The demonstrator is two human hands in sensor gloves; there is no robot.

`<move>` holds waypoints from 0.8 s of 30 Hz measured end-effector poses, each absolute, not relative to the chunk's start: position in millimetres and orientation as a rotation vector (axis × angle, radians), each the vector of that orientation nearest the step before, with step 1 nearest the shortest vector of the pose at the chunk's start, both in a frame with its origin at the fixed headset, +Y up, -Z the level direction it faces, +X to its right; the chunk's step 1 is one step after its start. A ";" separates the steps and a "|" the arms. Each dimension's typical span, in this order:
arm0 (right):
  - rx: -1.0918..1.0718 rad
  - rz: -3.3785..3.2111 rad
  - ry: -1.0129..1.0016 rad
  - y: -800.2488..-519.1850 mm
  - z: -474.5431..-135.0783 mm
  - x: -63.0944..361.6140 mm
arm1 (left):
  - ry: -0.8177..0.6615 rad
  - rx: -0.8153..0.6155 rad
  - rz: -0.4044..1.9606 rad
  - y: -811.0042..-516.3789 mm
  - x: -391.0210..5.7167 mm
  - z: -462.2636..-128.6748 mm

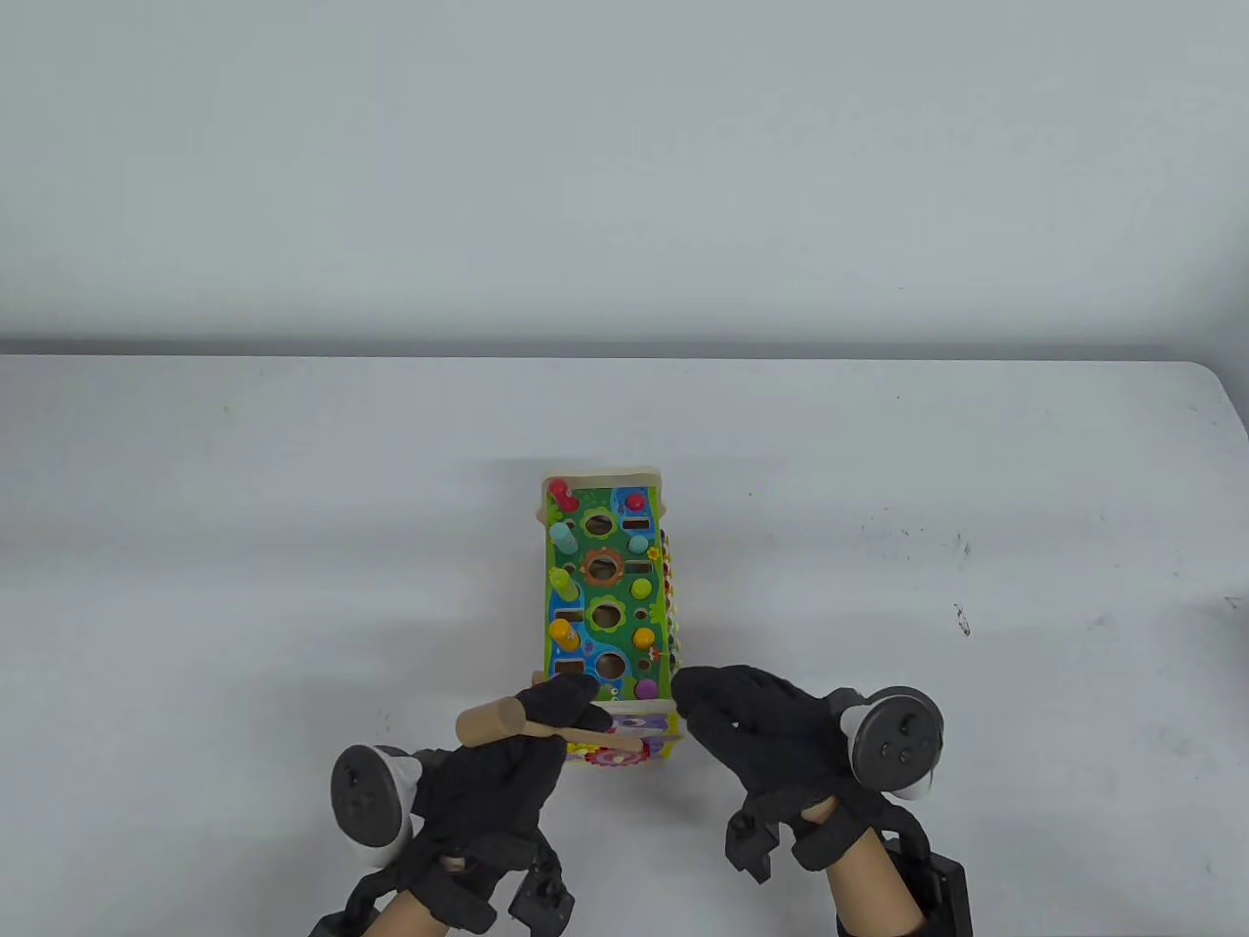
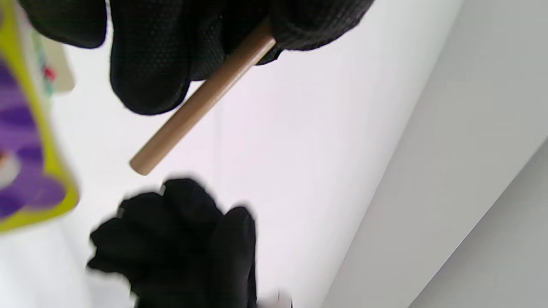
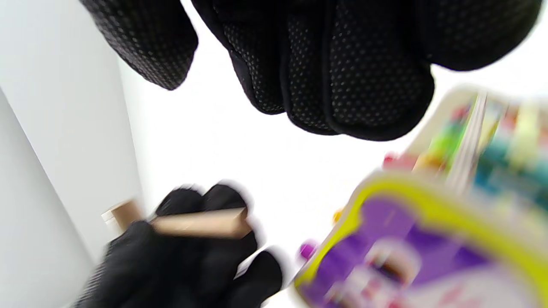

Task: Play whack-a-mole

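The whack-a-mole toy box (image 1: pixel 605 586) stands mid-table, its green top full of round holes. Coloured pegs stick up along its left side (image 1: pixel 563 584), and lower ones sit along its right side (image 1: pixel 642 589). My left hand (image 1: pixel 546 717) grips a small wooden hammer (image 1: pixel 488 723) by the handle, which lies over the toy's near end. The left wrist view shows the fingers (image 2: pixel 150 64) wrapped round the handle (image 2: pixel 201 100). My right hand (image 1: pixel 703 698) is empty with loose fingers, beside the toy's near right corner. I cannot tell if it touches the toy. The toy's purple end panel (image 3: pixel 411 252) shows below my right hand's fingers (image 3: pixel 338 81).
The white table (image 1: pixel 293 547) spreads out to the left, right and behind the toy. Its far edge meets a grey wall (image 1: pixel 624 176). The table's right corner (image 1: pixel 1220 390) is rounded. Small dark specks (image 1: pixel 961 620) mark the surface at the right.
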State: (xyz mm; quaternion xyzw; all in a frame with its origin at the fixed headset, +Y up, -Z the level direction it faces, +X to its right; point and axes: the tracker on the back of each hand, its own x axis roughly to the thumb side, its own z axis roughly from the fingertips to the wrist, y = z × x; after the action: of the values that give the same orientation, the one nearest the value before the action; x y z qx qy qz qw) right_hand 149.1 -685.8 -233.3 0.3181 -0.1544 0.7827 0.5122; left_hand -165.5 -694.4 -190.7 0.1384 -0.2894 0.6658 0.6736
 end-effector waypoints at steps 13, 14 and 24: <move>0.423 2.755 -0.449 -719.6 -259.9 190.6 | -0.524 0.299 0.630 -686.0 -214.4 -206.9; 0.404 2.757 -0.427 -722.0 -261.4 192.3 | -0.508 0.285 0.607 -687.6 -216.1 -208.6; 0.341 2.706 -0.381 -727.8 -265.1 201.2 | -0.497 0.288 0.771 -691.8 -228.4 -214.1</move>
State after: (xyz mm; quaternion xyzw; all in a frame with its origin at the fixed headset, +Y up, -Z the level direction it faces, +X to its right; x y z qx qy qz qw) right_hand 201.2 -727.8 -265.1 0.1214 -0.1356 0.9642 0.1929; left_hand -228.4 -691.8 -214.1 0.1386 -0.2390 0.3707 0.8867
